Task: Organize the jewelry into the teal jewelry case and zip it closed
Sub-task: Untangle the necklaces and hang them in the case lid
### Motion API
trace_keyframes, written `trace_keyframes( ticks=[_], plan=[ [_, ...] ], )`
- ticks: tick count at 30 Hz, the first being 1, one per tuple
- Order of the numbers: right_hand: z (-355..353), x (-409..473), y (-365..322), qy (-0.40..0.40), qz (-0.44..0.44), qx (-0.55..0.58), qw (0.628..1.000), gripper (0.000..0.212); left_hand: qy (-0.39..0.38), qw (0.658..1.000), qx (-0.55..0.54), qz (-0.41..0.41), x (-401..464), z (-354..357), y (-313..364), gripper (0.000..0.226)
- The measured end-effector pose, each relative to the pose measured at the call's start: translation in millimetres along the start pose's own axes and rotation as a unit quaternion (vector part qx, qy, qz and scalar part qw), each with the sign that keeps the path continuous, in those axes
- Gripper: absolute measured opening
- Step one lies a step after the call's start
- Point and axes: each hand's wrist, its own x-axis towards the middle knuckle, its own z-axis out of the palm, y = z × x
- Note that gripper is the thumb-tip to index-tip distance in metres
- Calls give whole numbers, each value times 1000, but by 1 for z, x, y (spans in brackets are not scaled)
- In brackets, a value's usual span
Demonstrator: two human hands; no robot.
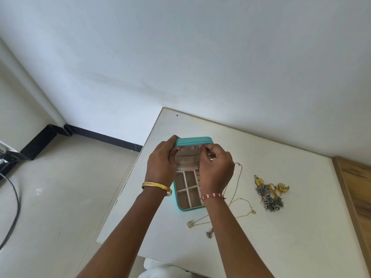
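The teal jewelry case [193,141] stands open on the white table [281,227], its lid upright and its beige divided tray [187,192] showing several bare compartments. My left hand [161,161] grips the lid's left edge. My right hand [215,166] pinches something small at the inside top of the lid; a thin gold chain [239,177] trails down from behind that hand. Further gold chains with pendants [218,219] lie on the table in front of the case. A heap of gold and dark earrings [270,194] sits to the right.
The table stands in a corner against a white wall. Its left edge drops to a beige floor with a black skirting board [104,135] and a dark cable [14,207]. A wooden panel [357,187] borders the table at right.
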Motion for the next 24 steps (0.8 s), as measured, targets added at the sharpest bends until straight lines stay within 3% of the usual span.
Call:
trace_keyframes(
  ticks=[4, 7, 17, 21, 24],
  plan=[
    [0, 0, -5, 5, 133, 94, 987, 9, 4, 1000, -1, 5, -2, 0, 1, 33],
    [-2, 1, -11, 17, 168, 103, 980, 6, 5, 1000, -1, 7, -3, 0, 2, 33],
    [-4, 3, -6, -3, 110, 13, 994, 10, 5, 1000, 1, 15, -2, 0, 0, 32],
    [-7, 2, -2, -12, 66, -74, 995, 16, 3, 1000, -1, 20, -2, 0, -1, 32],
    [-10, 3, -5, 9, -23, -129, 991, 10, 5, 1000, -2, 19, -3, 1, -3, 32]
  ],
)
